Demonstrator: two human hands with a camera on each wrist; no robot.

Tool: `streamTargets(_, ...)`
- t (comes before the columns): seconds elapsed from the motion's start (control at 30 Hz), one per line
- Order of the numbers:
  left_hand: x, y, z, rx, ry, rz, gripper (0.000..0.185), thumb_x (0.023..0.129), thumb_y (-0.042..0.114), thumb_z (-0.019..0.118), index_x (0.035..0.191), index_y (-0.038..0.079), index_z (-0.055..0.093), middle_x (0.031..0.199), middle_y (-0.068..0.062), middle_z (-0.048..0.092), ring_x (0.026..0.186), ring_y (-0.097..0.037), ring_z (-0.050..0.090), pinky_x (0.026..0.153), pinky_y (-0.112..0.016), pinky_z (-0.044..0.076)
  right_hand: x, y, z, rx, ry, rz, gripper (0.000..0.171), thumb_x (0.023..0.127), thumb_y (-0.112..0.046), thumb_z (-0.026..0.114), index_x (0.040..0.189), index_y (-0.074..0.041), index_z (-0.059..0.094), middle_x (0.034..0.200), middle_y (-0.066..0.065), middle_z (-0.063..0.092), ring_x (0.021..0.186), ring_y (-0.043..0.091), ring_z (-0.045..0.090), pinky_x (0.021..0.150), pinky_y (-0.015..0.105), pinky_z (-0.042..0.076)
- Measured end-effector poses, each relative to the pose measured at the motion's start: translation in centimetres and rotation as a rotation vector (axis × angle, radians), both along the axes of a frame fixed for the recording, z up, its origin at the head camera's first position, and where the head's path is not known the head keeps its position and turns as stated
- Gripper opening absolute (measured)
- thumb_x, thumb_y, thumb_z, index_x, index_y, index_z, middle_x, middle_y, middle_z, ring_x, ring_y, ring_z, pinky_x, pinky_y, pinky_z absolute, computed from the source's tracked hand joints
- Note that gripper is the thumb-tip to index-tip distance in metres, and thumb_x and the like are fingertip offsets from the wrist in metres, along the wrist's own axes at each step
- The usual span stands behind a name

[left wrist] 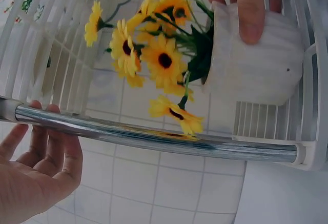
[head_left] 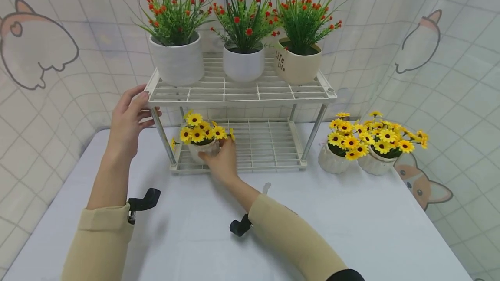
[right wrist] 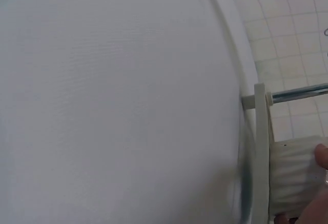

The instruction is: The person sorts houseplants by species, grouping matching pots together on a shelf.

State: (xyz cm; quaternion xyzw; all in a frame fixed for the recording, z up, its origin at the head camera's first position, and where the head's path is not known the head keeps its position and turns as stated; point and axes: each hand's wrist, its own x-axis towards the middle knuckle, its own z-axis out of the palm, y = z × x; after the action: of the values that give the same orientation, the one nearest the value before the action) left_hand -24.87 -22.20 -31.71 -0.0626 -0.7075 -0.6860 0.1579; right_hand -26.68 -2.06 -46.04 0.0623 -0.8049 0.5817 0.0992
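Observation:
A white two-tier rack (head_left: 238, 94) stands on a white table (head_left: 351, 220). On the left of its lower shelf sits a small white pot of yellow sunflowers (head_left: 203, 148), and my right hand (head_left: 222, 160) grips it from the front. The left wrist view shows that pot (left wrist: 256, 65) with the right hand's fingers (left wrist: 251, 8) on its side. My left hand (head_left: 130, 118) holds the rack's top-left corner, fingers against the chrome post (left wrist: 154, 137). In the right wrist view only the pot's ribbed side (right wrist: 292, 172) and the rack's frame (right wrist: 262, 147) show.
Three pots of green plants with red flowers (head_left: 177, 62) (head_left: 243, 64) (head_left: 297, 66) stand on the top shelf. Two more sunflower pots (head_left: 337, 151) (head_left: 380, 153) stand on the table right of the rack. A tiled curtain hangs behind.

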Motion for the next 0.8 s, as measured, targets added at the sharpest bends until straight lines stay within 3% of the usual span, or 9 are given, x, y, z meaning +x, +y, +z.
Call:
streamTargets(0.27, 0.0, 0.2, 0.1, -0.037, 0.022, 0.021, 0.048, 0.107, 0.042, 0.054, 0.149, 0.02, 0.05, 0.104, -0.003, 0.066, 0.095, -0.017, 0.064, 0.083, -0.029, 0.047, -1.5, -1.4, 1.0, 0.076, -0.077, 0.012, 0.074, 0.086, -0.028, 0.086, 0.14, 0.003, 0.045, 0.135, 0.019, 0.049, 0.121, 0.028, 0.054, 0.102, 0.037, 0.046)
streamTargets(0.53, 0.1, -0.1, 0.1, -0.038, 0.01, 0.029, 0.048, 0.106, 0.042, 0.054, 0.149, 0.021, 0.051, 0.106, -0.002, 0.066, 0.096, -0.017, 0.065, 0.083, -0.028, 0.048, -1.6, -1.7, 1.0, 0.077, -0.088, 0.032, 0.073, 0.086, -0.024, 0.085, 0.141, 0.0, 0.043, 0.131, 0.015, 0.051, 0.118, 0.026, 0.054, 0.101, 0.036, 0.047)
streamTargets(0.67, 0.2, -0.2, 0.2, -0.033, -0.007, 0.03, 0.049, 0.106, 0.043, 0.055, 0.149, 0.021, 0.051, 0.108, -0.002, 0.065, 0.096, -0.018, 0.065, 0.083, -0.027, 0.049, -1.3, -0.9, 0.6, 0.081, -0.112, 0.086, 0.064, 0.089, -0.022, 0.081, 0.137, 0.002, 0.046, 0.123, 0.014, 0.054, 0.111, 0.026, 0.055, 0.092, 0.037, 0.05)
streamTargets(0.8, 0.1, -0.1, 0.1, -0.036, -0.008, 0.011, 0.049, 0.107, 0.04, 0.053, 0.151, 0.019, 0.049, 0.111, -0.002, 0.063, 0.097, -0.018, 0.064, 0.086, -0.029, 0.047, -0.6, 0.7, 0.4, 0.116, -0.14, 0.176, 0.054, 0.093, -0.023, 0.076, 0.134, 0.003, 0.051, 0.124, 0.015, 0.059, 0.114, 0.03, 0.058, 0.095, 0.037, 0.05)
